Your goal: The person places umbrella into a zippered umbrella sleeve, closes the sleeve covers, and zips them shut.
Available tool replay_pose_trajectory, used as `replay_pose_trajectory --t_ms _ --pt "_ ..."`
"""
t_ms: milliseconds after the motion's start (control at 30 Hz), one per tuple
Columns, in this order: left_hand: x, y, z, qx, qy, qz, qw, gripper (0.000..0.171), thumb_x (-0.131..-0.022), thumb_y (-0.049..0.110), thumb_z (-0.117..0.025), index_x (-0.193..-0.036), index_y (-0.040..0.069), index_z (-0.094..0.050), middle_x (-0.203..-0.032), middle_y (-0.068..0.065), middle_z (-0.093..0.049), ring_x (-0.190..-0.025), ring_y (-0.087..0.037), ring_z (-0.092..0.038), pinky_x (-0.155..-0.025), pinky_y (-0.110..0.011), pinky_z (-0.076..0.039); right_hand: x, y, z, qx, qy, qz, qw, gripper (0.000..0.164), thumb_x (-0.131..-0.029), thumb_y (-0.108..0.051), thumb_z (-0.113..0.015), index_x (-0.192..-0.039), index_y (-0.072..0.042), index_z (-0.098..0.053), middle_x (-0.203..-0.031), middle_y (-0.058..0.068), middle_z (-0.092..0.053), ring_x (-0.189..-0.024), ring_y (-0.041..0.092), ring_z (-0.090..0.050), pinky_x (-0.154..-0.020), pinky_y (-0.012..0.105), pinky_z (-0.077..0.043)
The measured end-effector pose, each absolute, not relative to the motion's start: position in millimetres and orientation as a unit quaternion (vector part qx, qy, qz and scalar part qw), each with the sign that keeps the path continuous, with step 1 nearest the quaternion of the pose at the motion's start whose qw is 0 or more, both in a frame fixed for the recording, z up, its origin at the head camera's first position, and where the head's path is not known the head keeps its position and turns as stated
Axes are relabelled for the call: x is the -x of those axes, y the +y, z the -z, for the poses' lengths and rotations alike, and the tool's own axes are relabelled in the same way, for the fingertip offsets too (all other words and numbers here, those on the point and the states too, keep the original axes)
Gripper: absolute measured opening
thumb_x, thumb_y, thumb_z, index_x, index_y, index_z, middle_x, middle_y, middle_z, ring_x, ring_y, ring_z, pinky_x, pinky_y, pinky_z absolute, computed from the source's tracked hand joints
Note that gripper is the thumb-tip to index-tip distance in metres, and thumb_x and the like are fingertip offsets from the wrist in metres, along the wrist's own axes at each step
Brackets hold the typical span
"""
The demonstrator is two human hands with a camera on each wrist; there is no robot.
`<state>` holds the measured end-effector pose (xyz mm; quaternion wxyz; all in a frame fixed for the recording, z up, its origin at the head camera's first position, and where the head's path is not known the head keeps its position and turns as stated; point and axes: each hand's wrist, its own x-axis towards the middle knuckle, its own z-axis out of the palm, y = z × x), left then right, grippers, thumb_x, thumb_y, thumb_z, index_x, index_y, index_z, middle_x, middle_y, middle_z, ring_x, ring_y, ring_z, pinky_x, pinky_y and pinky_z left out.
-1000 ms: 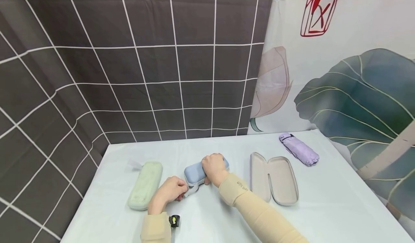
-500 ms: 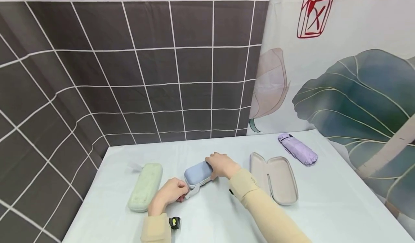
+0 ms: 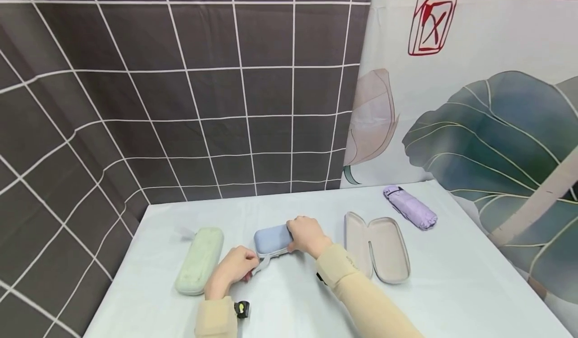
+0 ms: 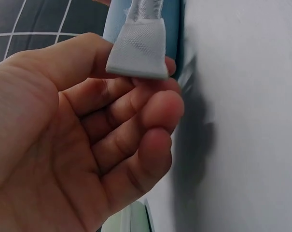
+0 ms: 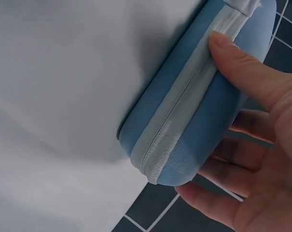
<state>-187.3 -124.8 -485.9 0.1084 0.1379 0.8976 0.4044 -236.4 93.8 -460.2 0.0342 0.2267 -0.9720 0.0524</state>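
Observation:
A blue zippered case (image 3: 272,239) lies on the white table between my hands. My left hand (image 3: 236,265) pinches the grey fabric strap (image 4: 140,48) at the case's near left corner, its other fingers curled below. My right hand (image 3: 309,235) grips the case's right end. In the right wrist view, the thumb (image 5: 228,48) presses on the grey zipper band (image 5: 167,123), and the other fingers reach round the far side of the case. The zipper looks closed along the stretch that shows in that view.
To the left lies a pale green case (image 3: 200,262), close by my left hand. An open case with a beige lining (image 3: 389,247) lies to the right, near my right forearm. A folded purple umbrella (image 3: 411,207) rests at the table's back right.
My right hand has moved from over the case's top to its right end, uncovering more of the blue lid. The left hand has stayed at the strap.

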Motion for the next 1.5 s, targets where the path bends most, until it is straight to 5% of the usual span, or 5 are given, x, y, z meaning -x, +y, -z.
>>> replay_pose_trajectory --t_ms 667,933,1167,1500 --pt "194 -121 487 -0.118 0.922 -0.363 0.071 0.034 -0.087 0.004 -0.056 -0.055 0.014 -0.049 -0.046 0.006 -0.045 -0.045 -0.01 -0.043 -0.047 -0.027 -0.035 222 90 472 -0.164 -0.982 -0.083 0.045 0.066 -0.056 -0.053 -0.09 -0.091 -0.002 -0.068 -0.076 0.008 -0.065 -0.068 0.022 -0.063 -0.063 0.035 -0.053" --pt "197 -117 484 -0.117 0.927 -0.35 0.06 0.033 -0.087 0.004 -0.056 -0.055 0.013 -0.05 -0.046 0.007 -0.044 -0.045 -0.011 -0.04 -0.047 -0.027 -0.032 220 89 478 -0.133 -0.987 -0.067 0.052 0.072 -0.058 -0.061 -0.086 -0.098 -0.004 -0.067 -0.078 0.01 -0.066 -0.068 0.024 -0.064 -0.059 0.036 -0.053" --pt "201 -115 490 -0.103 0.928 -0.355 0.053 0.032 -0.09 0.005 -0.055 -0.059 0.012 -0.057 -0.051 0.004 -0.052 -0.048 -0.012 -0.05 -0.048 -0.028 -0.037 215 78 481 -0.105 -0.989 -0.064 0.087 0.069 -0.058 -0.063 -0.085 -0.088 -0.004 -0.068 -0.069 0.008 -0.063 -0.058 0.021 -0.059 -0.05 0.033 -0.049" --pt "208 -107 492 -0.098 0.929 -0.356 0.032 0.033 -0.091 0.005 -0.054 -0.059 0.013 -0.051 -0.05 0.004 -0.049 -0.047 -0.012 -0.043 -0.048 -0.028 -0.036 203 75 484 -0.07 -0.988 -0.064 0.119 0.067 -0.068 -0.07 -0.074 -0.073 -0.004 -0.066 -0.057 0.008 -0.055 -0.047 0.02 -0.052 -0.043 0.034 -0.044"
